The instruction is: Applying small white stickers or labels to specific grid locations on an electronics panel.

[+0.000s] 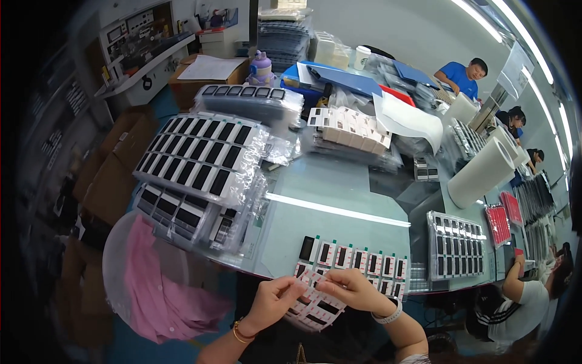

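Close to the table's near edge, my left hand (276,298) and my right hand (353,289) come together over a white sheet (313,320) with black rectangles and small pink marks. Both hands are closed, thumbs and fingers pinching at its upper part. Whether something small is also between the fingertips is hidden. Just beyond the sheet lie rows of small white-framed panels (374,264) with dark windows, green tabs and pink marks. A darker panel (308,249) without pink marks stands at the left end of their back row.
Stacked clear trays of dark-windowed panels (193,156) rise at left. A pink cloth (160,291) hangs over a translucent bin. Another filled tray (456,246), a white roll (481,172) and red packs (498,224) are at right. Co-workers (464,76) sit along the right side.
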`<act>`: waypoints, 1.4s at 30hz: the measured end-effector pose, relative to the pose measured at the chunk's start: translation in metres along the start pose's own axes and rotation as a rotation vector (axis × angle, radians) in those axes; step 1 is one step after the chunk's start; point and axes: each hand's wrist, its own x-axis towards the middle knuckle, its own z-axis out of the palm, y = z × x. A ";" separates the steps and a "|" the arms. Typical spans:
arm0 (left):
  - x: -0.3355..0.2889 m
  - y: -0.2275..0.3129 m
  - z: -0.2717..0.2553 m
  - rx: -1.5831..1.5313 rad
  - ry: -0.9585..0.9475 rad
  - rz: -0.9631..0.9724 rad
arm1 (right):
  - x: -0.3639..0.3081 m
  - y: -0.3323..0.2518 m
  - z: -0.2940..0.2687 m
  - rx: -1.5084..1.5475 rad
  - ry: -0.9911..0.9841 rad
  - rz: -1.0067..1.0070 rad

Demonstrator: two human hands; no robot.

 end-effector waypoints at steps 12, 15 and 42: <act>0.001 -0.017 0.019 -0.275 -0.141 0.220 | -0.031 0.032 0.024 0.684 -0.160 0.140; 0.006 -0.012 0.014 -0.164 -0.187 0.299 | -0.029 0.043 0.029 0.603 -0.233 0.217; -0.012 0.002 0.005 0.028 -0.113 0.096 | -0.035 -0.011 0.027 0.045 0.284 0.003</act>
